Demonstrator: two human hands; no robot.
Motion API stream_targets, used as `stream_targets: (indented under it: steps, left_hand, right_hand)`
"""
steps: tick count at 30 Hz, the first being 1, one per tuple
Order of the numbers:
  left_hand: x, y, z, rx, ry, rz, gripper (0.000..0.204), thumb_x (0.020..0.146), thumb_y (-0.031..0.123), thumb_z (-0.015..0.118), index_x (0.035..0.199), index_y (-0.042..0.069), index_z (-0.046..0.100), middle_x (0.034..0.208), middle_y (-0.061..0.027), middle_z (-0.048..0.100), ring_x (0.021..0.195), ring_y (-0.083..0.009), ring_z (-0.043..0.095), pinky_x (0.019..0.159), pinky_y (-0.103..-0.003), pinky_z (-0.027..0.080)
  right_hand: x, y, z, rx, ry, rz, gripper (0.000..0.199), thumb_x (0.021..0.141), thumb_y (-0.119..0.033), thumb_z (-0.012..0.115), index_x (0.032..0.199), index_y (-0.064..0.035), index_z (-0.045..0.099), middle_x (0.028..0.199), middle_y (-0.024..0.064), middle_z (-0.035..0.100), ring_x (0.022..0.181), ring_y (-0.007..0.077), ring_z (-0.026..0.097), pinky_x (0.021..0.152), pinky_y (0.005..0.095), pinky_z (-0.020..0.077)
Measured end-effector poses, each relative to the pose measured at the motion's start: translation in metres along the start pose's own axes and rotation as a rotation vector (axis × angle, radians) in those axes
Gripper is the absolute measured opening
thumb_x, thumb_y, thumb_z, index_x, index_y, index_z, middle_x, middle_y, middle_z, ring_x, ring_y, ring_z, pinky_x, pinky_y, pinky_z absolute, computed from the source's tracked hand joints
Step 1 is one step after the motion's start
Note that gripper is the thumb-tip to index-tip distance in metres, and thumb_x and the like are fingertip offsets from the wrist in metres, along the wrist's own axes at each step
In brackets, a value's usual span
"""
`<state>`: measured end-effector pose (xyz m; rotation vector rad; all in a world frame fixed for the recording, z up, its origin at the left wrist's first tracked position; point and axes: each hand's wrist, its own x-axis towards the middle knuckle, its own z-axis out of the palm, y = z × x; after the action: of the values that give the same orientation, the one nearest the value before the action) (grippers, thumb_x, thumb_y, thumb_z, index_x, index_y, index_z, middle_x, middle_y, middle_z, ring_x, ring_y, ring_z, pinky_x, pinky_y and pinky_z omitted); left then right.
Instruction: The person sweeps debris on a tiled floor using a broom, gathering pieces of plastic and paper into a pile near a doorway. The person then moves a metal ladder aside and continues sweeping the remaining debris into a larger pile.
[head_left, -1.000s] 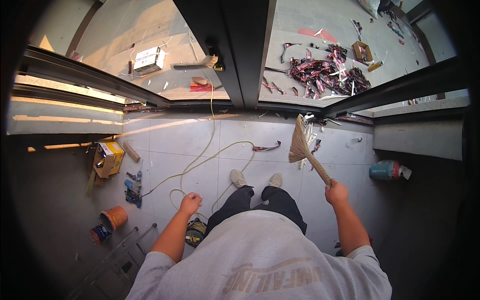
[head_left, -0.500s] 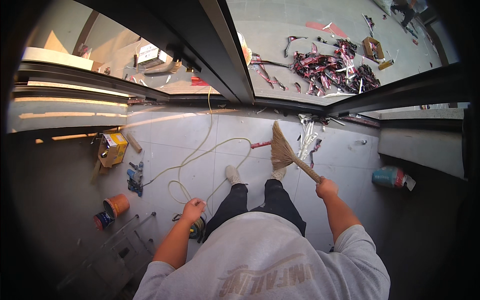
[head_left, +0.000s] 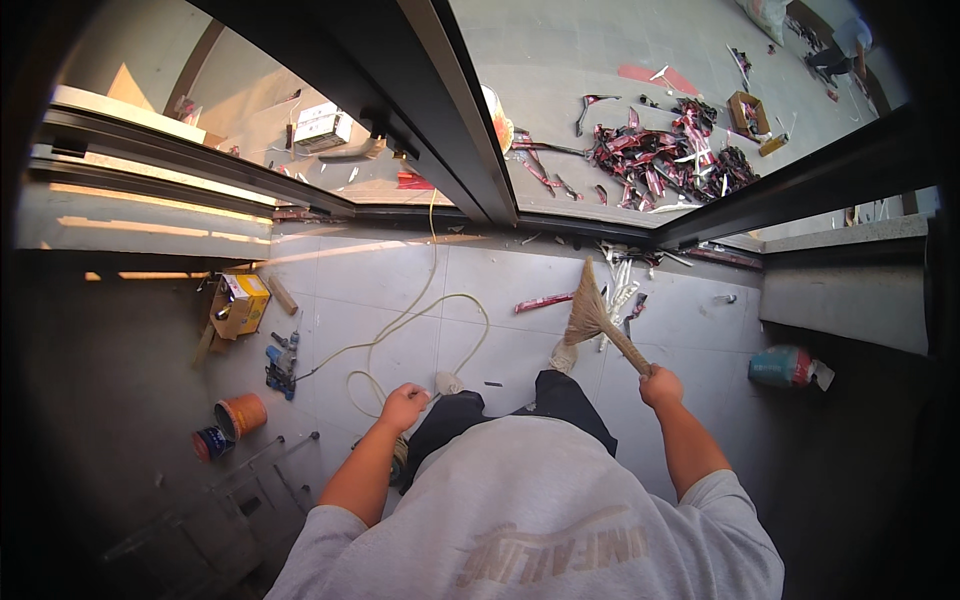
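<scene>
My right hand (head_left: 661, 386) is closed round the handle of a straw broom (head_left: 590, 318). Its fanned bristles point away from me, over the tiles beside a pile of white strips (head_left: 619, 293). A red strip (head_left: 543, 303) lies just left of the bristles, and a small dark piece (head_left: 493, 384) is on the floor near my feet. My left hand (head_left: 404, 408) hangs empty, its fingers loosely bent and apart, above a yellow-green cord (head_left: 400, 319) looped on the tiles. A reel under my left forearm is mostly hidden.
On the left are a yellow box (head_left: 240, 302), a blue power tool (head_left: 281, 368), an orange bucket (head_left: 241, 415) and a ladder (head_left: 225, 500). A teal and red bag (head_left: 781, 367) lies right. Beyond the dark frame (head_left: 480, 180) are heaped red-black scraps (head_left: 670, 155) and another person (head_left: 850, 45).
I have stepped, and my left foot is now farther back. The broom has swung a little right, baring more of the red strip and uncovering the small dark piece.
</scene>
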<state>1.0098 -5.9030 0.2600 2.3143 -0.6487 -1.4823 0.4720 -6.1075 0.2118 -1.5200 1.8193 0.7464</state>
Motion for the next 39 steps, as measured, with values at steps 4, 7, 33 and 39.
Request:
stream_targets:
  steps: [4,7,33,39]
  left_hand:
    - [-0.001,0.001,-0.019,-0.052,-0.021,0.054,0.029,0.093,0.025,0.069,0.104,-0.001,0.068,0.088,-0.0070,0.070,0.079,-0.0148,0.064,0.073,-0.032,0.052]
    - [0.009,-0.023,-0.041,-0.046,-0.056,0.034,0.029,0.093,0.026,0.069,0.105,-0.001,0.068,0.087,-0.0069,0.070,0.078,-0.0147,0.064,0.073,-0.032,0.052]
    - [0.078,-0.093,-0.144,-0.069,-0.095,-0.215,0.021,0.090,0.017,0.066,0.103,0.001,0.066,0.087,-0.0076,0.067,0.071,-0.0153,0.064,0.059,-0.029,0.049]
    - [0.068,-0.047,-0.085,0.051,-0.119,-0.213,0.021,0.090,0.018,0.067,0.101,0.001,0.067,0.087,-0.0078,0.068,0.074,-0.0173,0.068,0.060,-0.030,0.051]
  right_hand:
    - [-0.041,-0.029,-0.006,0.083,0.109,-0.079,0.045,0.092,-0.036,0.063,0.125,-0.0066,0.065,0.111,0.0187,0.072,0.104,0.0377,0.069,0.091,0.0473,0.0540]
    - [-0.039,-0.079,-0.002,0.207,0.101,-0.158,0.051,0.090,-0.038,0.065,0.131,-0.0070,0.065,0.110,0.0200,0.072,0.103,0.0379,0.069,0.091,0.0469,0.0541]
    - [-0.026,-0.127,0.107,0.416,0.120,0.272,0.051,0.090,-0.040,0.063,0.131,-0.0094,0.066,0.122,0.0186,0.070,0.113,0.0356,0.067,0.097,0.0438,0.0521]
    - [-0.071,-0.074,0.106,0.377,0.081,0.184,0.050,0.090,-0.040,0.063,0.135,-0.0156,0.064,0.118,0.0165,0.071,0.110,0.0352,0.068,0.094,0.0438,0.0535]
